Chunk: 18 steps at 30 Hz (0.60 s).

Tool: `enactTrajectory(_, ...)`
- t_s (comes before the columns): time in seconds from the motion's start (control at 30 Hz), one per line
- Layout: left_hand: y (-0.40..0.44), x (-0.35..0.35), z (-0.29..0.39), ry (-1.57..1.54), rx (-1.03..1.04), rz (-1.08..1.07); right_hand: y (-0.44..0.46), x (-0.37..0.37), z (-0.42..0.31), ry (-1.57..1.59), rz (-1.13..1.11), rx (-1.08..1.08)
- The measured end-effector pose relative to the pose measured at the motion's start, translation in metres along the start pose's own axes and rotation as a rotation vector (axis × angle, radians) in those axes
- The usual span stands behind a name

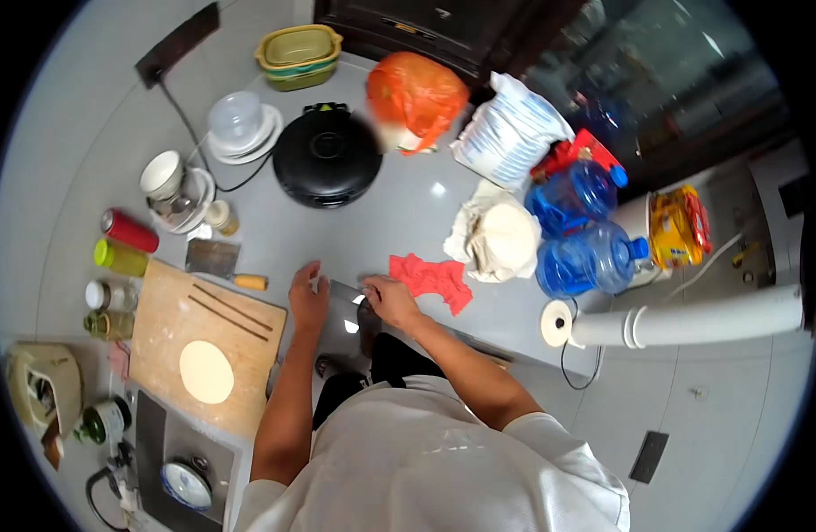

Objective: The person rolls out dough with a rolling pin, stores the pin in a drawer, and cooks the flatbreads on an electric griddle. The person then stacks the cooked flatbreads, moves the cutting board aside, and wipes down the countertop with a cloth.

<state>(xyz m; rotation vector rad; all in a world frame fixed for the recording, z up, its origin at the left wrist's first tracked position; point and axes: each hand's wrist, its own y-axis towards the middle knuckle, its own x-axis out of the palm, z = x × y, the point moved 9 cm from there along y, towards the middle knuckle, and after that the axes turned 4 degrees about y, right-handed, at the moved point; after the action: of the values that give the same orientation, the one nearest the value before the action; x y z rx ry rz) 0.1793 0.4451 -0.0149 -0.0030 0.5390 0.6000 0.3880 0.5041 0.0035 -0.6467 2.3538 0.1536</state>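
Observation:
My left hand (309,295) is held over the counter's front edge, just right of the wooden board, its fingers apart and nothing in them. A little to the right, my right hand (391,300) has its fingers curled; whether they hold anything is too small to tell. Beside it lies a red cloth (430,278). On the wooden board (160,355) are a round flat piece of dough (207,372) and two dark chopsticks (231,312). A cleaver (215,258) with a wooden handle rests behind the board. A cream cloth bundle (495,232) sits behind the red cloth.
A black round electric pan (327,158) stands at the back, near an orange bag (414,93) and a white sack (510,131). Blue water bottles (591,259) stand at the right. Jars (111,295) line the left. A sink (155,443) holds a bowl (186,485).

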Motion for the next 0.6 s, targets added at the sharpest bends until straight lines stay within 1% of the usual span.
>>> enactTrajectory(0.1, -0.013, 0.033, 0.020, -0.012, 0.021, -0.162, -0.021, -0.031, 0.035, 0.056, 0.061, 0.080)
enactTrajectory(0.13, -0.019, 0.044, 0.023, -0.015, 0.025, -0.216, -0.029, -0.045, 0.042, 0.065, 0.134, 0.042)
enactTrajectory(0.23, -0.033, 0.085, 0.026, 0.078, 0.081, -0.374, -0.052, -0.076, 0.083, 0.010, 0.247, 0.131)
enactTrajectory(0.33, -0.045, 0.119, 0.042, 0.123, 0.068, -0.474, -0.057, -0.107, 0.105, -0.187, 0.271, 0.014)
enactTrajectory(0.37, -0.049, 0.132, 0.048, 0.127, 0.061, -0.511, -0.057, -0.113, 0.111, -0.212, 0.261, 0.005)
enactTrajectory(0.43, -0.052, 0.148, 0.080, 0.247, 0.206, -0.437, -0.055, -0.130, 0.117, -0.266, 0.238, -0.014)
enactTrajectory(0.47, -0.053, 0.158, 0.097, 0.310, 0.278, -0.400, -0.051, -0.134, 0.120, -0.318, 0.189, -0.037)
enactTrajectory(0.57, -0.040, 0.186, 0.117, 0.308, 0.221, -0.409, -0.037, -0.142, 0.136, -0.243, 0.177, -0.121)
enactTrajectory(0.6, -0.037, 0.197, 0.115, 0.329, 0.212, -0.449, -0.033, -0.146, 0.137, -0.237, 0.181, -0.158)
